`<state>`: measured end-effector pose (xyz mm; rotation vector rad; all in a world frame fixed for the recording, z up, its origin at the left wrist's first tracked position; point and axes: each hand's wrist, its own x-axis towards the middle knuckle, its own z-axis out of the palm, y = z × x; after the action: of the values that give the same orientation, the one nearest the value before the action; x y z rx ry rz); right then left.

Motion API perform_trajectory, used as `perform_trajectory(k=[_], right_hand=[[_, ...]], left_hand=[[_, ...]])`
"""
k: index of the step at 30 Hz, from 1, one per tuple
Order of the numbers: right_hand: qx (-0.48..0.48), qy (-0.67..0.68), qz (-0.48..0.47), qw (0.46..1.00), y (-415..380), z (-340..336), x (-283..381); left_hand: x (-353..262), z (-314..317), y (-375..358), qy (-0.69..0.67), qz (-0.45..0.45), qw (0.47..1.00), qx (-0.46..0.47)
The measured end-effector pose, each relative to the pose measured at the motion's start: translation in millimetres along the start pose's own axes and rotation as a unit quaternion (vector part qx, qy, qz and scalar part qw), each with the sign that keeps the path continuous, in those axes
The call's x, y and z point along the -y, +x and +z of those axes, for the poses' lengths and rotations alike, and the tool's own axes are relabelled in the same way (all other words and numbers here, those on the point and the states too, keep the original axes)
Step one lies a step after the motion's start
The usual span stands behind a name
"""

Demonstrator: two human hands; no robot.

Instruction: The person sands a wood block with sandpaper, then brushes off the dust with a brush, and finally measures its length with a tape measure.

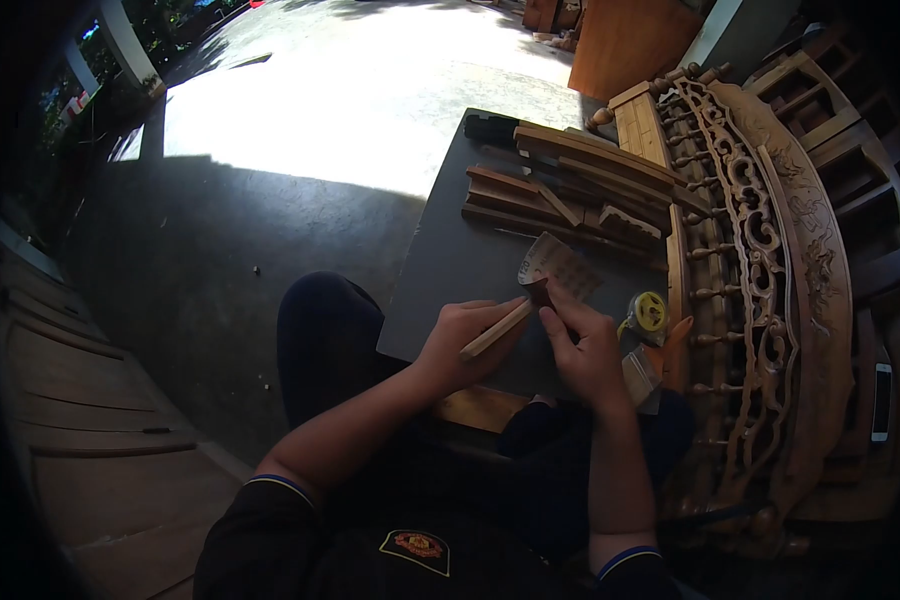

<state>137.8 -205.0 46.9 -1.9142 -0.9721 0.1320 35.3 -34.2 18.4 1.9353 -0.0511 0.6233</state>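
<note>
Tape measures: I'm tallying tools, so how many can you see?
1: the yellow-faced tape measure, beside the right hand, near the right edge of the dark tabletop. Others may be hidden.

Wood strip: pale, narrow, slanted, held in left grip. Dark piece: pinched in right grip, near strip's tip.

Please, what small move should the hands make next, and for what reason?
Probably the right hand should press the brown sandpaper-like piece that it pinches lightly against the far end of the wooden strip. The reason: the left hand grips that strip, with its far end already pointing close to the piece. Whether they touch, I cannot tell.
</note>
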Motion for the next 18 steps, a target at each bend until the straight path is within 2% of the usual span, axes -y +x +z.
perform_trajectory(k=[4,8,12,15,16,18], right_hand=[[-0.033,0.014,0.108,0.993,14,-2,-20],[-0.038,-0.025,0.106,0.993,22,-4,-29],[0.027,0.003,-0.042,0.999,-7,4,29],[0.007,0.021,-0.002,1.000,-3,1,12],[-0.035,0.007,0.030,0.999,4,2,1],[-0.057,-0.023,0.028,0.998,9,4,-10]], left_hand=[[-3,1,2,-0.005,-0.017,1.000,0.003],[2,4,3,-0.002,0.005,1.000,-0.010],[11,-6,-1,0.019,0.013,0.998,0.051],[2,-3,1,0.003,-0.018,0.999,0.040],[-2,-2,3,-0.003,-0.024,0.999,0.027],[-9,3,4,-0.018,-0.031,0.999,-0.003]])
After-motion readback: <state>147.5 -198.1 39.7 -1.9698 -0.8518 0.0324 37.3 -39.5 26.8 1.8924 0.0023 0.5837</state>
